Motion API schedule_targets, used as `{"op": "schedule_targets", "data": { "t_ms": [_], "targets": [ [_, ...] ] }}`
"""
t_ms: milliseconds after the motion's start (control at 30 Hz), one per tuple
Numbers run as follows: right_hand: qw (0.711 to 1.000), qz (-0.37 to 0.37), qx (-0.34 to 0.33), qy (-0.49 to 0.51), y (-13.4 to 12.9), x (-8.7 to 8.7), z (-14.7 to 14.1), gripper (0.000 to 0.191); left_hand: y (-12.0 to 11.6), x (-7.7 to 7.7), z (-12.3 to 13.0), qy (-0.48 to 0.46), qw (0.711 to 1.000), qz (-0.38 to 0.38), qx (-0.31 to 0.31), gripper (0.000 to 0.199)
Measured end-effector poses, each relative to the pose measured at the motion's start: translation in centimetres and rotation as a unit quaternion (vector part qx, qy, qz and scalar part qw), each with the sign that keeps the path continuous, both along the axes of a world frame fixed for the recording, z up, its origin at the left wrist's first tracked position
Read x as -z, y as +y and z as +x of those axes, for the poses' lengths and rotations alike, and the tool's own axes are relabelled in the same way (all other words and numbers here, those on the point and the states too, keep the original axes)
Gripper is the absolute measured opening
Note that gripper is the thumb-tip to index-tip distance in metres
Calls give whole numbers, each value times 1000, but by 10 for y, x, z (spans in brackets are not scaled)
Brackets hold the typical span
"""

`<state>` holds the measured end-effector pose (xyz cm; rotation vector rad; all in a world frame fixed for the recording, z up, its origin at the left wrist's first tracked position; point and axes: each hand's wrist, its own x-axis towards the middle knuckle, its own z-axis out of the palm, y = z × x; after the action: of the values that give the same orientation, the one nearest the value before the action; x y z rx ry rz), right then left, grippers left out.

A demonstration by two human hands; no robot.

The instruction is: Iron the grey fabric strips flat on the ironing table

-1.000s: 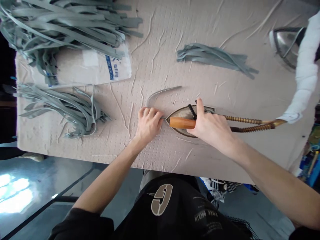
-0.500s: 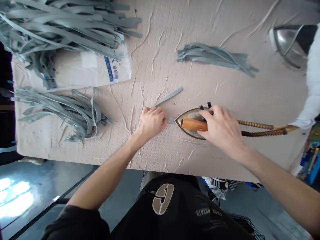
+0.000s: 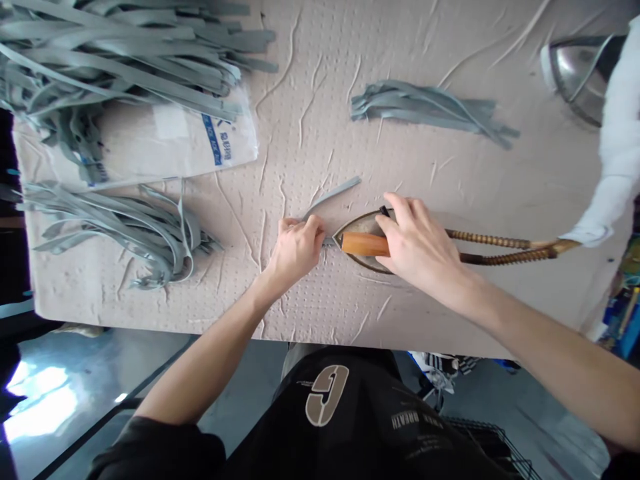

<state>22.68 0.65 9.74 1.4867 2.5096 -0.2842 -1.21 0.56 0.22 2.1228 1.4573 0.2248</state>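
Observation:
My right hand [image 3: 420, 243] is closed round the wooden handle of a steam iron [image 3: 357, 231], which lies flat on the padded table with its tip pointing left. Just left of that tip, my left hand [image 3: 299, 248] pinches a narrow grey-green fabric strip [image 3: 333, 196]. One end of the strip sticks out beyond the knuckles toward the upper right. A short piece shows between my fingers and the iron's tip, and whatever runs under the iron is hidden.
Loose strips [image 3: 120, 227] lie at left, below a larger pile [image 3: 125, 53] on a plastic bag [image 3: 175, 143]. A small bundle [image 3: 430, 110] rests beyond the iron. Two spring-wrapped hoses [image 3: 505, 250] trail right to a white-wrapped line [image 3: 607, 167]. Another metal iron [image 3: 580, 73] stands far right.
The iron has slid left with my right hand, closing the gap to my left hand. My left hand has shifted only slightly left in the view.

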Motion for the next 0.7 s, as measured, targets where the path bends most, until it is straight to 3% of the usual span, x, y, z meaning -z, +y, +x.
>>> {"op": "schedule_targets", "data": {
  "t_ms": [167,400,700],
  "targets": [
    [1000,6,9,0,-1,-3,-2,54,-8,1,5,2,999,16,-41,15],
    [1000,-8,6,-20,7,-5,-20,33,-25,3,16,-12,989,53,-134,15],
    [998,23,51,8,18,2,-56,28,-48,12,22,-56,969,67,-231,18]
  ]
}}
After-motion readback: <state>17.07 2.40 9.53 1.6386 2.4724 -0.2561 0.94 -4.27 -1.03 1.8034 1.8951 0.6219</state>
